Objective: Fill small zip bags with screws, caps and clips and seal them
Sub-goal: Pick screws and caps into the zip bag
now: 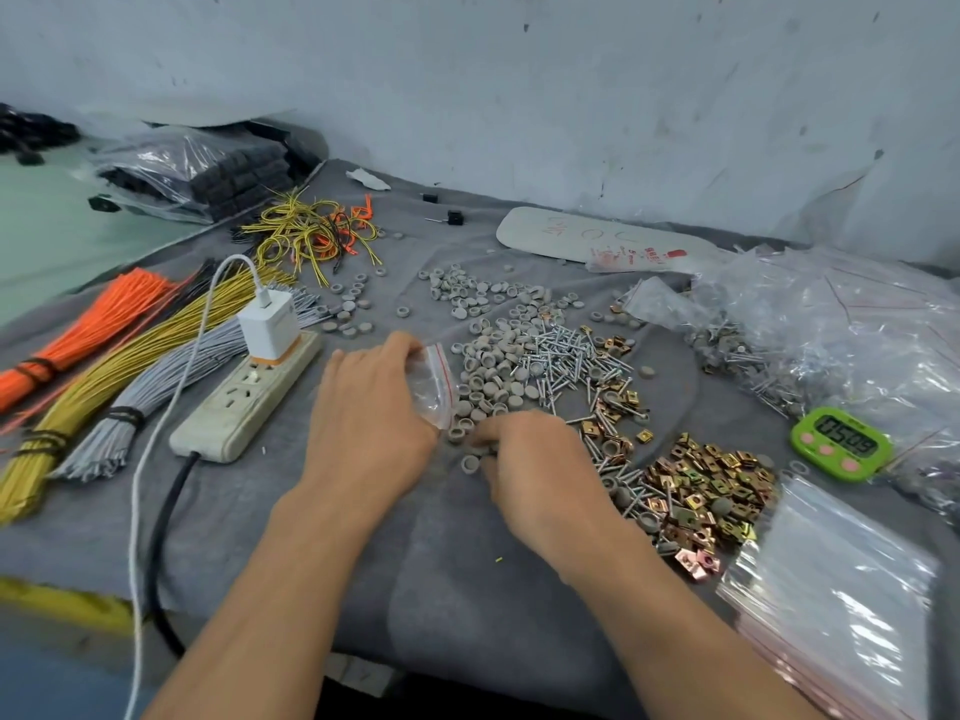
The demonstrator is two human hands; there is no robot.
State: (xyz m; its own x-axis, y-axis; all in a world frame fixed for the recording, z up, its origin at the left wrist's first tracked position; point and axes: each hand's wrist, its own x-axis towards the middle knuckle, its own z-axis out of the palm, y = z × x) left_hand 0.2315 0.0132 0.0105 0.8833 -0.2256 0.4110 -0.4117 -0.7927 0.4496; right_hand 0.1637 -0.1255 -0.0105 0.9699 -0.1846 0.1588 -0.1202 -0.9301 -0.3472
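Observation:
My left hand (371, 413) holds a small clear zip bag (434, 384) with a red strip, its mouth turned toward the parts. Just right of it, my right hand (530, 457) curls its fingers over grey caps (491, 376) at the near edge of the pile, pinching some. Silver screws (563, 358) lie mixed in beyond, and brass-coloured clips (701, 485) are heaped to the right. What the right fingers hold is partly hidden.
A stack of empty zip bags (841, 584) lies at the near right, filled bags (831, 335) at the far right, a green timer (841, 444) between. A power strip (244, 402) with charger and wire bundles (104, 366) sit on the left.

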